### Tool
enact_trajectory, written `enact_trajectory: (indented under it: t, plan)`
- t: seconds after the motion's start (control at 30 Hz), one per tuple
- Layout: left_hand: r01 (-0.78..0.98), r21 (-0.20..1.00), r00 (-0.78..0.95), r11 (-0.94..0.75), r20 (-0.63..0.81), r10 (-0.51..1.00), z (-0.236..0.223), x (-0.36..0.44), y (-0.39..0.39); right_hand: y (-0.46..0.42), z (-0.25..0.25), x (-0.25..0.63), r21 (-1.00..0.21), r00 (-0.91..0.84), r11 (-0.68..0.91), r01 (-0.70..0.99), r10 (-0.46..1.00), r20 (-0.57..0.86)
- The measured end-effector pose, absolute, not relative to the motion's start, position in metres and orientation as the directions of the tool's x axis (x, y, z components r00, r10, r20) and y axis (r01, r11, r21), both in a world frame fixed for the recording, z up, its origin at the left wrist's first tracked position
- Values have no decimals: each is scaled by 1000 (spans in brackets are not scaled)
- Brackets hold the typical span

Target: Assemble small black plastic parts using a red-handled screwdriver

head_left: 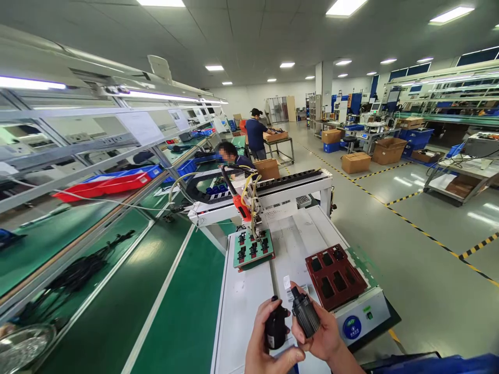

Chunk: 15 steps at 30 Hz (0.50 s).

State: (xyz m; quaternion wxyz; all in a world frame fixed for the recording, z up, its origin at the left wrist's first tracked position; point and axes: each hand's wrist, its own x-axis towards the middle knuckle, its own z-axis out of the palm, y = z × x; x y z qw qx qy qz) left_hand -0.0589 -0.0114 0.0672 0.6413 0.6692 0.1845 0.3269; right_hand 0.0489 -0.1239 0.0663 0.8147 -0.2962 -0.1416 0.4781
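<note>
My left hand (pixel 258 340) is closed around a smooth black plastic part (pixel 275 326) with a small knob on top and a little white label low on its side. Close beside it, my right hand (pixel 329 336) grips a ribbed black cylinder (pixel 306 315) with a narrow neck pointing up and away. Both are held above the near end of a white bench-top machine (pixel 295 234). A dark red tray (pixel 336 278) with several rectangular cutouts rests on the machine's right side. Under the machine's head (pixel 251 208) sits a green fixture plate (pixel 253 250) carrying several small black parts.
A green workbench (pixel 187 311) runs along the left, with black cables (pixel 83 267) and a metal bowl (pixel 27 345). Red bins (pixel 105 187) stand on it farther back. One co-worker (pixel 234 155) is behind the machine, another (pixel 255 134) farther off. Cardboard boxes (pixel 356 162) stand on the floor.
</note>
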Motion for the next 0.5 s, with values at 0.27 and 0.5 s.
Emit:
enact_trajectory:
  t: [0.27, 0.5]
  plan:
    - [-181, 961, 696, -211, 277, 662, 55, -57, -13, -122, 55, 45, -607, 528, 454, -652, 847, 65]
    - [-124, 950, 683, -286, 291, 670, 53, -56, -3, -124, 56, 38, -823, 638, 383, -419, 769, 33]
